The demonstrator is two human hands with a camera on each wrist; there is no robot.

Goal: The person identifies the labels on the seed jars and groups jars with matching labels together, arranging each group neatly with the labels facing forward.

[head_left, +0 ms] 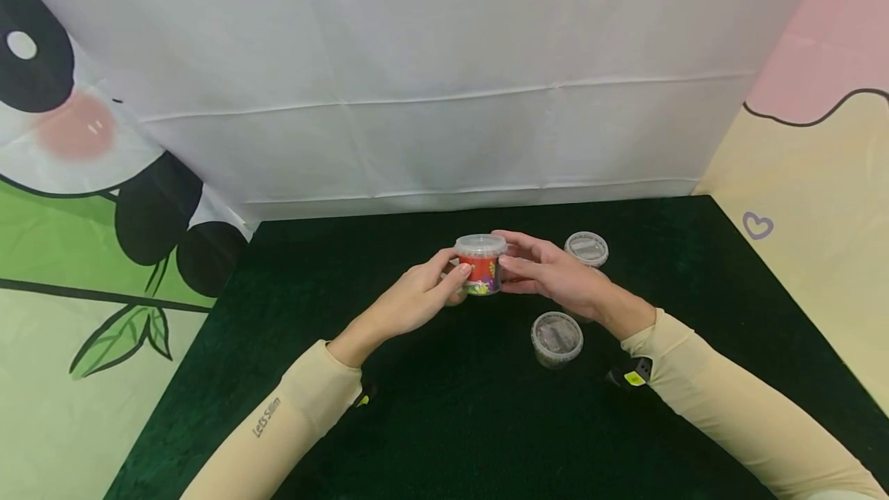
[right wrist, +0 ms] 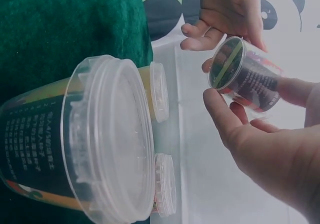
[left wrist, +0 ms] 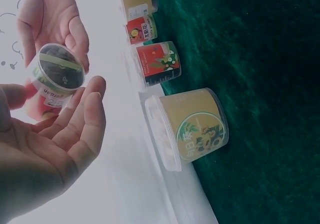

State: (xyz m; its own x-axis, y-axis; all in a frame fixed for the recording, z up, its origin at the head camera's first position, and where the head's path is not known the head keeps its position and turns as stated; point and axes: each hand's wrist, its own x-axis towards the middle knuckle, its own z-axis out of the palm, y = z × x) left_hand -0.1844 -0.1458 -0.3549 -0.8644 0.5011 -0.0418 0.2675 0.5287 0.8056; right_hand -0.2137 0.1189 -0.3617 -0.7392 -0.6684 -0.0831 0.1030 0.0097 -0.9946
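Between the two hands, above the green cloth, is a small plastic tub point(head_left: 479, 272) with a clear lid and a red, flowery label. My left hand point(head_left: 417, 295) holds its left side, thumb on the front. On the other side my right hand point(head_left: 556, 272) grips it with thumb and fingers. From below, the left wrist view shows the tub's dark base point(left wrist: 61, 66) crossed by a pale strip. White print covers the dark back of the same tub point(right wrist: 255, 81) in the right wrist view. Some fingertips are hidden behind it.
More lidded tubs stand on the green cloth point(head_left: 444, 423): one point(head_left: 586, 249) beyond my right hand, another point(head_left: 557, 338) nearer. In the left wrist view a yellow-labelled tub point(left wrist: 192, 129) stands beside a red-labelled tub point(left wrist: 160, 64). A white curtain point(head_left: 444, 99) hangs behind.
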